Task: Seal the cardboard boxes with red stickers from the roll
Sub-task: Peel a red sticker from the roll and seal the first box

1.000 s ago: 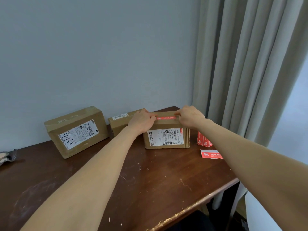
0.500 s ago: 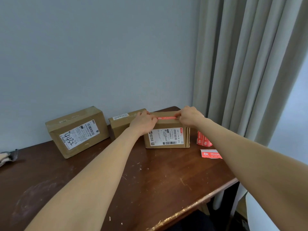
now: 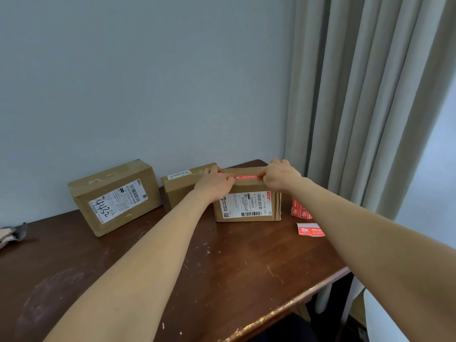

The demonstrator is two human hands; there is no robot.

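red sticker point(image 3: 246, 177) stretched along the top of the labelled cardboard box point(image 3: 246, 208), ends pinched by left hand point(image 3: 214, 185) and right hand point(image 3: 280, 175), middle box point(image 3: 181, 191) and far-left box point(image 3: 113, 196) set alongside, sticker roll point(image 3: 299, 209) laid on the scratched table point(image 3: 222, 267)

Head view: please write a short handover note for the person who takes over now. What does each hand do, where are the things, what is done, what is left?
Left hand: fingers curled on the left end of the red sticker.
Right hand: curled on its right end.
The sticker lies along the top of the front box. The sticker roll and a loose sticker lie to its right.
Done: sticker laid on this box.
Left: press it flat; the middle box and the left box show no red sticker.
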